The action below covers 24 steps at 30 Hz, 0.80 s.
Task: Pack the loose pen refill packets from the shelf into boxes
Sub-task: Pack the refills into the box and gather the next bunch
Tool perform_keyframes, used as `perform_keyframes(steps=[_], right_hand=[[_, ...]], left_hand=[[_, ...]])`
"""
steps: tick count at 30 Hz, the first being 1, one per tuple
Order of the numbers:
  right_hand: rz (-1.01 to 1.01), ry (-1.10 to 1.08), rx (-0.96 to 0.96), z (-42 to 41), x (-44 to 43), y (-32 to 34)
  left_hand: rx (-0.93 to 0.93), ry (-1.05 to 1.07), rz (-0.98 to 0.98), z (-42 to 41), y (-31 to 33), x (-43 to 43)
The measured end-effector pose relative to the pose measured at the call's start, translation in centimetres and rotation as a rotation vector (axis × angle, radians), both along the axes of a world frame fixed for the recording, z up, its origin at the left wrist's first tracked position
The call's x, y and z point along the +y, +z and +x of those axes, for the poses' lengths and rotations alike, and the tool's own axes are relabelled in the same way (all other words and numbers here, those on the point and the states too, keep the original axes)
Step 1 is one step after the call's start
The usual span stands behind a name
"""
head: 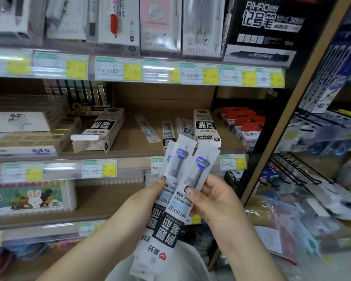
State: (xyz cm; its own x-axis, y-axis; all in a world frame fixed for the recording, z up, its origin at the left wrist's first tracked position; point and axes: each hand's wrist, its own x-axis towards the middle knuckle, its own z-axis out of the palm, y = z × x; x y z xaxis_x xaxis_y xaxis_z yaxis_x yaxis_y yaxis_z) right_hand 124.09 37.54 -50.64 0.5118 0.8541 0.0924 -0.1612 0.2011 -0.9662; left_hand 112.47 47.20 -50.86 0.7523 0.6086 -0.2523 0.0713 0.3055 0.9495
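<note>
White plastic packets (pixel 178 191), fanned out and overlapping, sit gripped between both hands in front of the shelf (pixel 130 153). The left hand (pixel 150 196) is closed around the fan from the left, its thumb pressed flat on the face of the rear packet. The right hand (pixel 213 199) is closed on the front packet from the right, thumb on top and fingers curled behind. Each packet shows a dark refill with a blue round sticker near its top end and black-and-white lettering lower down.

More loose packets (pixel 166 130) lie on the wooden shelf behind the hands, near its front edge and toward the right. Just right of them a box (pixel 206 128) lies with its end label facing out at the front edge. Toward the shelf's middle another box (pixel 101 131) lies at an angle with its white end flap open toward the front edge. Red-topped packs (pixel 245 124) stand at the shelf's right end. Price tags (pixel 99 168) line the front rail.
</note>
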Motion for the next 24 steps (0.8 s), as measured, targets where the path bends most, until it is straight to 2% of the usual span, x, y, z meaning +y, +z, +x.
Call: perform_keyframes(steps=[4, 7, 14, 19, 24], right_hand=[[-0.003, -0.054, -0.071, -0.1, -0.5, -0.1], [0.005, -0.05, -0.055, 0.1, -0.7, -0.1], [-0.004, 0.064, -0.029, 0.0, -1.3, 0.0], [-0.009, 0.046, 0.0, 0.2, -1.3, -0.1], [-0.011, -0.027, -0.012, 0.3, -1.6, 0.4]], left_hand=[[-0.045, -0.104, 0.125, -0.7, 0.2, -0.9], [-0.14, -0.109, 0.052, -0.6, 0.1, -1.1], [-0.164, -0.133, 0.076, -0.7, 0.5, -1.3], [-0.137, -0.234, 0.153, -0.4, 0.7, -1.2], [-0.017, -0.361, 0.382, -0.2, 1.3, -0.2]])
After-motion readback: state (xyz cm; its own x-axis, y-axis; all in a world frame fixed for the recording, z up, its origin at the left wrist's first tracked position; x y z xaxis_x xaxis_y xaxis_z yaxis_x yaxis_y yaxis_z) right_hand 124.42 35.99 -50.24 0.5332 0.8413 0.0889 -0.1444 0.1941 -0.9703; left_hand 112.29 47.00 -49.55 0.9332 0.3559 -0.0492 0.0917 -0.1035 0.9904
